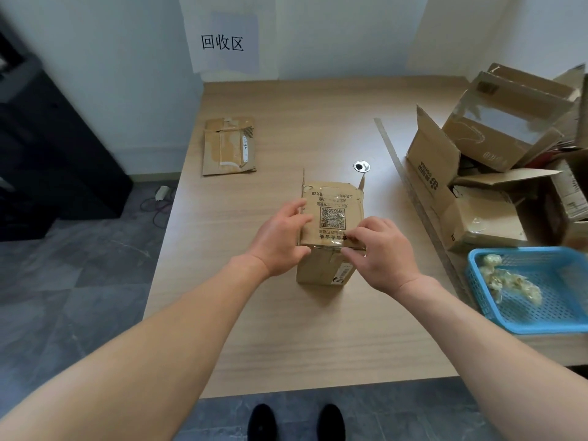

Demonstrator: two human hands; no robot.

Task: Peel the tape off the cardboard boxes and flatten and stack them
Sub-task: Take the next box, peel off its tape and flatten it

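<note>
Left hand (281, 237) and right hand (378, 249) work on a taped box (332, 198) on the table (286, 329).
Left hand grips the box's left side while right hand pinches tape (326, 248) at its near top edge. Flattened box (229, 146) lies beyond the left hand; open boxes (477, 173) and basket (477, 281) sit right of the right hand.

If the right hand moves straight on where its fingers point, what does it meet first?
The cardboard box: the right hand seems to pinch tape at its near top edge.
</note>
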